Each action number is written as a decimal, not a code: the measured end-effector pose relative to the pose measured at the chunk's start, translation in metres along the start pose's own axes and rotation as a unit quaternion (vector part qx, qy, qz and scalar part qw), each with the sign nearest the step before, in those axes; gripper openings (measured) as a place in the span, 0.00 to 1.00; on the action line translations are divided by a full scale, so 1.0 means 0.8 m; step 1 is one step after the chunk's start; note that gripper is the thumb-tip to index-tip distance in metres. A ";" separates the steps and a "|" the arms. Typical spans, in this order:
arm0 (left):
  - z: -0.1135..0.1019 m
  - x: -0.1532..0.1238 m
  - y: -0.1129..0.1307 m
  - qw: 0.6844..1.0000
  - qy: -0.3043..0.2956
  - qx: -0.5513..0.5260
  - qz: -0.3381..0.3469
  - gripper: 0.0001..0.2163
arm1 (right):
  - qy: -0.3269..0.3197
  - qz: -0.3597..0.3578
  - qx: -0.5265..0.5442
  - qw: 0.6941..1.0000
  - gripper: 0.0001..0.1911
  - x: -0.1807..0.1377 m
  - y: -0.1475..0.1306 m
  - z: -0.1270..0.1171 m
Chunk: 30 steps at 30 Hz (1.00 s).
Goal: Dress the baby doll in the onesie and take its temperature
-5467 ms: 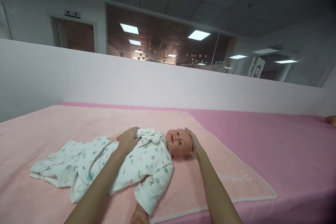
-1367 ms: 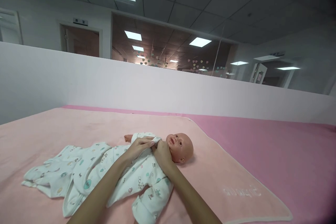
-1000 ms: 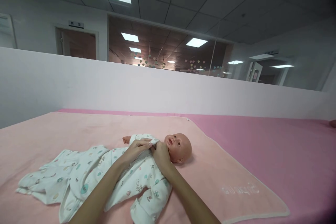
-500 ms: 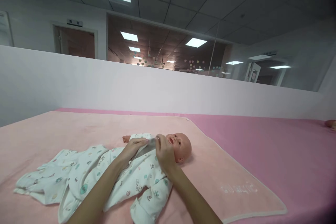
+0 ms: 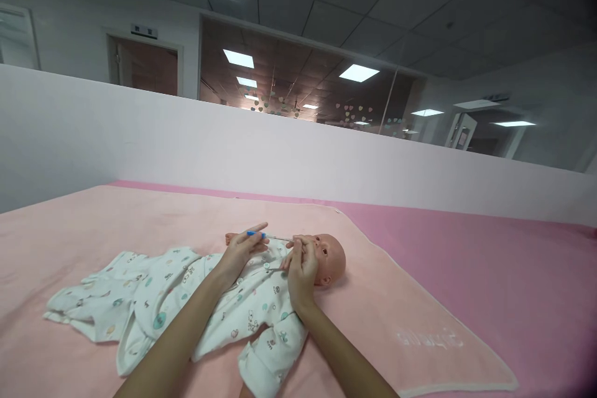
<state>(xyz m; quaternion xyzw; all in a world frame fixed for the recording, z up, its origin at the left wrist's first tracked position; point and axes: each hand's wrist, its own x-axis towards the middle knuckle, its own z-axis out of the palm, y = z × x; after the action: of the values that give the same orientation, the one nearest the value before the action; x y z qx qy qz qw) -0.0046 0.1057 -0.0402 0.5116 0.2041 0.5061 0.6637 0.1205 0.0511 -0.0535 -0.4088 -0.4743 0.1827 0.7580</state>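
Note:
A doll [image 5: 333, 255] lies on its back, head to the right, in a white onesie [image 5: 259, 308] with small coloured prints. Above its chest, a thin clear thermometer [image 5: 278, 237] with a blue end is held roughly level. My left hand [image 5: 240, 255] has the blue end between its fingers, index finger stretched out. Curled by the doll's chin, my right hand [image 5: 301, 267] pinches the thermometer's other end, whose tip is hidden by the fingers. The onesie's front is buttoned near the chest, and its loose lower part spreads to the left.
Under the doll lies a peach blanket [image 5: 392, 298] with a pale edge, over a pink padded surface [image 5: 466, 261]. A white low wall [image 5: 280, 155] runs along the back. Beyond it are a window [image 5: 317, 81] and a doorway [image 5: 149, 65].
Both hands have let go of the onesie's front, which now lies flatter. The thermometer has come into sight between them. The view has shifted slightly.

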 end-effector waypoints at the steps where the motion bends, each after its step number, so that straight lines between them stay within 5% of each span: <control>1: -0.003 0.003 -0.002 0.999 0.026 -0.034 0.005 0.19 | -0.011 0.015 -0.005 1.000 0.13 -0.001 0.004 0.001; 20: -0.007 0.008 -0.005 0.993 0.076 -0.087 -0.007 0.14 | -0.033 0.055 -0.027 0.998 0.17 -0.001 0.019 -0.004; 30: -0.010 0.007 -0.007 0.996 0.052 -0.071 0.008 0.15 | -0.048 0.064 -0.011 0.997 0.19 -0.001 0.017 -0.003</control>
<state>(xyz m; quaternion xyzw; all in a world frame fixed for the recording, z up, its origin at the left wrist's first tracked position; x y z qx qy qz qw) -0.0060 0.1146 -0.0469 0.4379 0.1982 0.5501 0.6829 0.1238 0.0578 -0.0650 -0.4370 -0.4854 0.2449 0.7166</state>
